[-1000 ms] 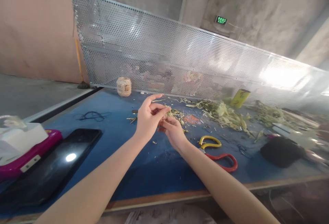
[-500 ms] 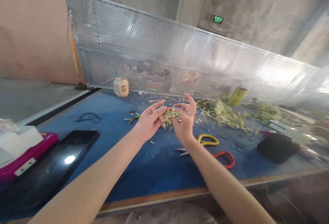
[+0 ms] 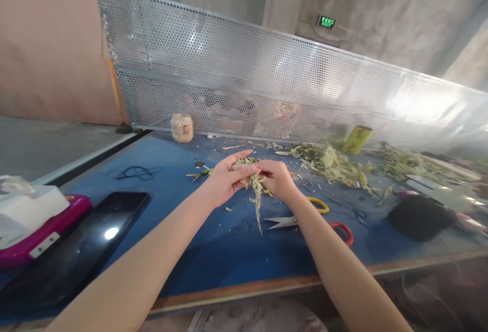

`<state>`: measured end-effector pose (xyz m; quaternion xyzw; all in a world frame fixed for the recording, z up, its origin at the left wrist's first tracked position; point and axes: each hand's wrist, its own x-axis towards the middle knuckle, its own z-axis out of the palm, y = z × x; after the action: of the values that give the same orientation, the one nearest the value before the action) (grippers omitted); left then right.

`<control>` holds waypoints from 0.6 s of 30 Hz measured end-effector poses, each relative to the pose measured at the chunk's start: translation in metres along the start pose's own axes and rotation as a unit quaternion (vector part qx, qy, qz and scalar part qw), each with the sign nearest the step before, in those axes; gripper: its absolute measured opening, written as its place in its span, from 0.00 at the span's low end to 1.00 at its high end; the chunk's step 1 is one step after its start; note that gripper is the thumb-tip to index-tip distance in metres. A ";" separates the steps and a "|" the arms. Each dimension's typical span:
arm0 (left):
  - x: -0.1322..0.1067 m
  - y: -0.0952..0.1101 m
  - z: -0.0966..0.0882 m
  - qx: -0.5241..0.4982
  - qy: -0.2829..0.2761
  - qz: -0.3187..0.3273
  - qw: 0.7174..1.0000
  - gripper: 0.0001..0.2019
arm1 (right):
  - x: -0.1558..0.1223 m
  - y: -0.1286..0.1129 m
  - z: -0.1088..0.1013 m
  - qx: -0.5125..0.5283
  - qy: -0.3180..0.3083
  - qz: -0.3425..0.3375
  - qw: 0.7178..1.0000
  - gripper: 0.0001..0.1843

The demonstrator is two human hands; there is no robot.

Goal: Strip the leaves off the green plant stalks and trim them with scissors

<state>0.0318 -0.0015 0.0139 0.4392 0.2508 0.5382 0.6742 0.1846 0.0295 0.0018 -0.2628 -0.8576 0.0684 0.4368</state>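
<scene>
Hanging from between two bare hands, a pale green strand (image 3: 257,202) of plant fibre is held above the blue table (image 3: 213,263), beyond and to the left of the scissors (image 3: 281,221); its loose tip is let down near their blades. By the left hand (image 3: 224,177) the strand is pinched between thumb and bent fingers, the index finger being stretched out. The right hand (image 3: 280,179) is curled over the same material from the opposite side; its fingertips are hidden, so whether they are closed cannot be told. The two-sided hold is probably used because such limp fibre needs steadying at more than one point. The scissors are laid with blades parted and are partly covered by the right forearm (image 3: 328,255), presumably so as to be kept within reach. Beyond and to the right of the scissors a heap of leafy strips (image 3: 330,164) is spread, apparently also for easy reach. A black pouch (image 3: 421,217) is set to the right of the scissors, and a phone (image 3: 95,255) well to their left. The tabletop is littered with scraps and edged with wood. Beyond the scissors the table is bounded by a perforated metal screen (image 3: 229,57), above which a concrete wall (image 3: 381,11) and a lit exit sign (image 3: 327,22) are seen.
</scene>
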 end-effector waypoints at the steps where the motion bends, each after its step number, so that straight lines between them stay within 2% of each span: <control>1: 0.000 0.000 0.001 0.016 0.011 0.015 1.000 0.31 | 0.000 0.001 0.001 0.010 -0.007 0.013 1.000 0.10; 4: 0.001 -0.002 0.000 0.049 0.023 0.033 0.998 0.34 | 0.000 0.001 0.005 0.017 -0.013 0.053 0.998 0.08; 7: 0.002 -0.004 -0.002 0.088 -0.005 0.038 0.995 0.36 | 0.000 0.001 0.006 0.049 -0.011 0.090 0.995 0.09; 10: 0.001 -0.006 -0.003 0.140 -0.017 0.052 0.989 0.36 | 0.002 0.002 0.004 0.089 0.027 0.126 0.988 0.08; 13: 0.001 -0.005 -0.003 0.163 0.015 0.083 0.983 0.35 | 0.003 0.003 0.000 0.106 0.073 0.162 0.978 0.06; 18: 0.003 -0.001 -0.006 0.188 0.090 0.151 0.966 0.35 | 0.004 -0.005 -0.010 0.140 0.101 0.206 0.963 0.05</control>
<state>0.0285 0.0028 0.0109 0.5410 0.3378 0.6141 0.4649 0.1885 0.0263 0.0124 -0.3755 -0.7183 0.2494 0.5300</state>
